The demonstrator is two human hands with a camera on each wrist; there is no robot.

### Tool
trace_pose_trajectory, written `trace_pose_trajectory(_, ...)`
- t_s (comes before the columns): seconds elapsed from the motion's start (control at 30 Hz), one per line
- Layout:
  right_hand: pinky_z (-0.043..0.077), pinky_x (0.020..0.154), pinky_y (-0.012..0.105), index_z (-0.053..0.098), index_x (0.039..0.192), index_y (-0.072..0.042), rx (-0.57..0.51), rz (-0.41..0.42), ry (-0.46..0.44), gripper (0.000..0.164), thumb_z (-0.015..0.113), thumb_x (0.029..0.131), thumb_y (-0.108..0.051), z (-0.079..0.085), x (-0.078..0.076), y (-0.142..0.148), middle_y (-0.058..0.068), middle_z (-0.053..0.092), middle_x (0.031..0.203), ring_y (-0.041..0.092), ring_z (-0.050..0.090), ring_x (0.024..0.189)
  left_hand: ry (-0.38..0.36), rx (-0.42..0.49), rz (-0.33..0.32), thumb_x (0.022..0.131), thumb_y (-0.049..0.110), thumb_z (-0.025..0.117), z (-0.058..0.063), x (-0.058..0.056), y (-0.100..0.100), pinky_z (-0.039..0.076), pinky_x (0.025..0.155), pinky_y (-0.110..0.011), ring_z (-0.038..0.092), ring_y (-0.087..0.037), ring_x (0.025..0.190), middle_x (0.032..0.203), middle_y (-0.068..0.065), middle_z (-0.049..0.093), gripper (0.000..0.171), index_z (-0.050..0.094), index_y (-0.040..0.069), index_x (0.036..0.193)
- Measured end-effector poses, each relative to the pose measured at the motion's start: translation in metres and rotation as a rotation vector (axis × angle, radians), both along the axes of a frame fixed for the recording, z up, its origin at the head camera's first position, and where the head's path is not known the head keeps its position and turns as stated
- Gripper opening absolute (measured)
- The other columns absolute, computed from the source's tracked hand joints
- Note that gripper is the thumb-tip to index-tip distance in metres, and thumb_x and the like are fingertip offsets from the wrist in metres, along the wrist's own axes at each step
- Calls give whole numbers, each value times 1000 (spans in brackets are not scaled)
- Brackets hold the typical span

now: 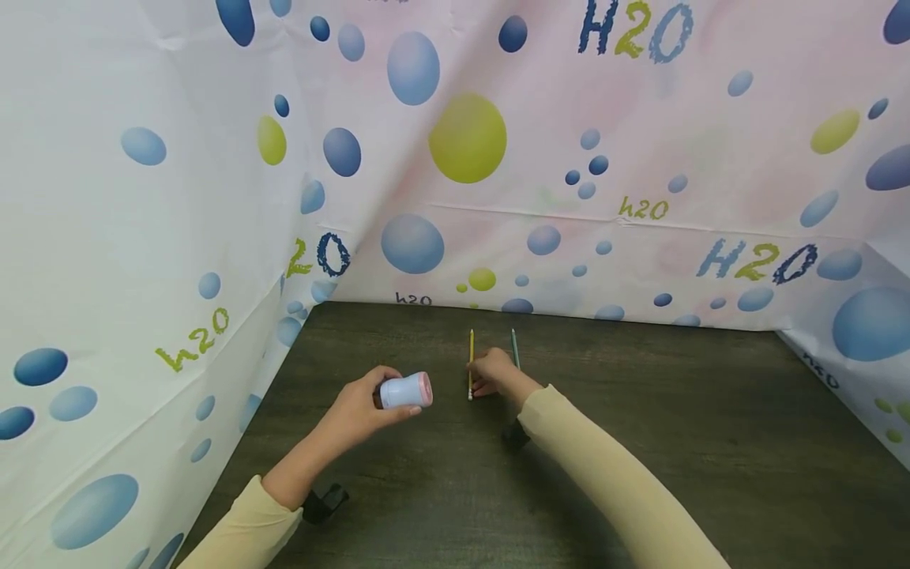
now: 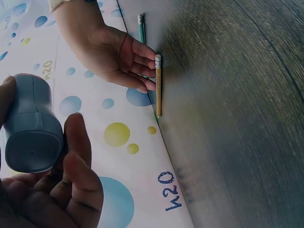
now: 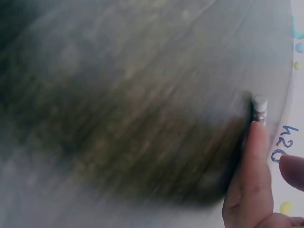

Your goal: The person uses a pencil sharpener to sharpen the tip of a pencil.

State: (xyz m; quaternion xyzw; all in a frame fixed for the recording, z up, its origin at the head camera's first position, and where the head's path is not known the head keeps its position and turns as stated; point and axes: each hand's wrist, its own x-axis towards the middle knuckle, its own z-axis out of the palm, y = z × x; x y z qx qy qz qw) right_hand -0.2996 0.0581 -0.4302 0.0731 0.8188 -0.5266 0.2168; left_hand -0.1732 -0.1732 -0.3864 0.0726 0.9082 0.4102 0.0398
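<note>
My left hand [image 1: 355,407] grips a small light blue container [image 1: 403,392] with a pink end, tilted over the table. Seen from the left wrist, the blue container [image 2: 34,123] lies between thumb and fingers, its flat end toward the camera. Right of it, my right hand [image 1: 495,369] reaches to a yellow pencil [image 1: 471,346] lying on the table. In the left wrist view, that hand's loosely extended fingertips meet the pencil [image 2: 159,92] along its side. The right wrist view shows its white eraser [image 3: 260,101] just beyond a fingertip, the thumb held apart.
A green pencil [image 1: 515,346] lies to the right, roughly parallel to the yellow one and partly hidden by my right hand. The dark wood table [image 1: 675,411] meets a white patterned backdrop [image 1: 611,261] at the back and sides. Black wrist mounts [image 1: 325,503] sit below both wrists.
</note>
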Motion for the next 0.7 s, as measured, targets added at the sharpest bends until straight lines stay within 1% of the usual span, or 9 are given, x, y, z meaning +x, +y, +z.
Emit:
trace_pose_trajectory(0.17,59,59,24,41,148,11,-52,-3,-40,48,50,106,-11,4,3,4,9,57,86,12,57,63,-6,4,-18,91,32,78,-1,-2,-1,50,68,-29,61,-20,87,111,-17,69,58,57,0,134)
trace_pose_trajectory(0.3,61,65,28,36,150,12,-94,23,-50,51,46,107,-12,6,10,11,8,56,85,13,58,65,-7,13,-40,91,31,78,-3,-2,-2,49,68,-29,61,-21,89,112,-18,68,58,58,-2,134)
trace_pose_trajectory(0.37,62,69,30,37,149,12,-116,44,-52,49,45,108,-12,8,14,16,8,56,88,13,59,67,-2,24,-49,91,30,78,-4,-3,-3,50,69,-29,62,-22,91,114,-19,68,58,59,-3,134)
trace_pose_trajectory(0.47,63,74,33,43,146,12,-150,73,-46,45,45,108,-14,13,22,26,9,59,94,13,60,72,-5,33,-46,90,29,79,-5,-4,-4,52,71,-31,63,-23,93,116,-21,68,58,59,-4,134)
trace_pose_trajectory(0.6,62,73,31,47,144,11,-193,117,-13,44,45,109,-16,19,33,41,8,61,97,11,62,75,-39,70,-34,90,29,79,-7,-7,-6,57,78,-37,66,-28,101,123,-25,66,62,58,-5,137)
trace_pose_trajectory(0.7,62,72,30,48,144,10,-195,160,29,46,46,109,-19,24,41,52,10,64,101,10,63,77,-94,147,-13,93,28,76,-8,-10,-7,60,88,-44,66,-34,111,132,-28,62,63,54,-6,141)
